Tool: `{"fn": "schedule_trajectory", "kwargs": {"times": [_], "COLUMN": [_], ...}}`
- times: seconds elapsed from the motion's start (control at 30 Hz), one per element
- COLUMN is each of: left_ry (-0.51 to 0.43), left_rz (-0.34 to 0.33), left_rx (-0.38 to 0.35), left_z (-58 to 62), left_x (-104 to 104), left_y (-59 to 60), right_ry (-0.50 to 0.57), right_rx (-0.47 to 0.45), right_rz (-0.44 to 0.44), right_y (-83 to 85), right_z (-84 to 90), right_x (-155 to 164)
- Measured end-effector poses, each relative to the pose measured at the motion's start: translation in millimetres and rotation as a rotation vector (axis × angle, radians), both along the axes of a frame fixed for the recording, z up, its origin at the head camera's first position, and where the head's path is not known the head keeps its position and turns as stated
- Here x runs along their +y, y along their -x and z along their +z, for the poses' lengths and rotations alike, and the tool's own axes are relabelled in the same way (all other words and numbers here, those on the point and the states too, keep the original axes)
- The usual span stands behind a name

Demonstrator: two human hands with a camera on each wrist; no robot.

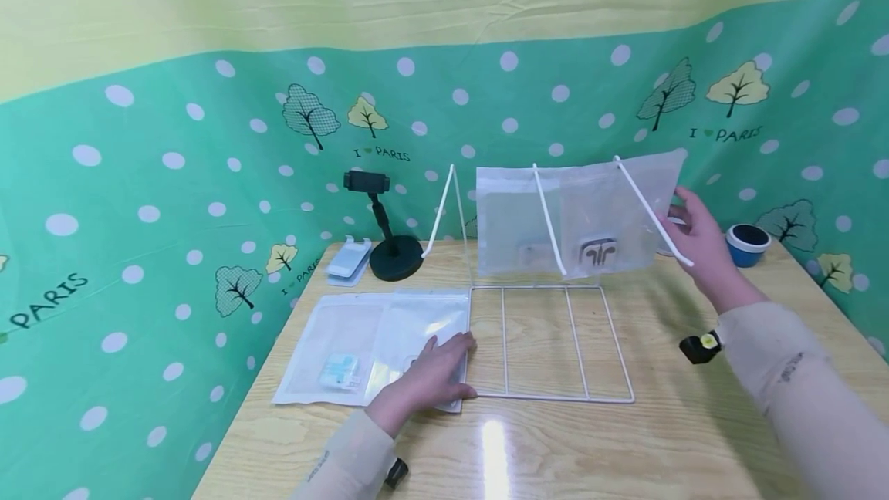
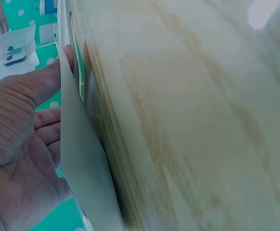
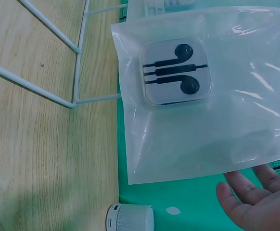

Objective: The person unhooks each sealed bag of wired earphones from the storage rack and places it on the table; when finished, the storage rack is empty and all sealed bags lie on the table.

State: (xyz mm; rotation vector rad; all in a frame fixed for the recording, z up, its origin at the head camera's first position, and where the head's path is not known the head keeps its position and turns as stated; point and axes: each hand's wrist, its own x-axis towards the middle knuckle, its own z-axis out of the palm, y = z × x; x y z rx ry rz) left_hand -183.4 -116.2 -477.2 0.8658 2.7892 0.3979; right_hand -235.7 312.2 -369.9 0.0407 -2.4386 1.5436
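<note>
My right hand (image 1: 694, 241) pinches the right edge of a frosted zip bag (image 1: 635, 211) hanging on the white wire rack (image 1: 552, 397). In the right wrist view the thumb lies over the bag's face and the other fingers reach under its edge. Boxed wired earphones (image 3: 178, 72) show inside the bag. A second bag (image 1: 510, 214) hangs left of it. My left hand (image 1: 434, 373) rests spread over a zip bag (image 1: 417, 315) lying flat on the table, thumb and fingertips at the rack's left wire. That bag's near edge (image 2: 89, 159) lifts off the tabletop.
Another flat bag (image 1: 347, 322) with a white-and-blue item lies at the left. Behind stand a black phone stand (image 1: 394, 257) and a pale folding holder (image 1: 349, 259). A blue-and-white cylinder (image 1: 748, 245) and a white cylindrical speaker (image 3: 130, 219) stand at the back right.
</note>
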Motion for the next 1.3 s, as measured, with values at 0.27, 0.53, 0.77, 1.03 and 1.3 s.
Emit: {"fn": "schedule_trajectory", "kwargs": {"times": [0.27, 0.53, 0.77, 1.03, 1.3], "left_ry": [0.001, -0.006, -0.005, -0.004, -0.012], "left_rz": [-0.005, -0.004, -0.003, -0.001, 0.005], "left_rx": [0.007, 0.002, 0.005, -0.007, -0.015], "left_z": [-1.4, -2.4, -1.7, 0.6, 1.1], "left_x": [0, 0, 0, 1, 0], "left_y": [0.4, 0.9, 0.5, 0.3, -1.4], "right_ry": [0.013, -0.002, 0.020, 0.031, 0.078], "right_rx": [0.014, 0.030, 0.009, 0.062, 0.078], "right_rz": [-0.043, -0.052, -0.041, -0.020, -0.030], "right_y": [8.5, 12.4, 9.2, 1.5, -6.7], "right_z": [-1.3, -4.7, -8.5, -11.0, -11.2], "right_x": [1, 3, 4, 6, 7]}}
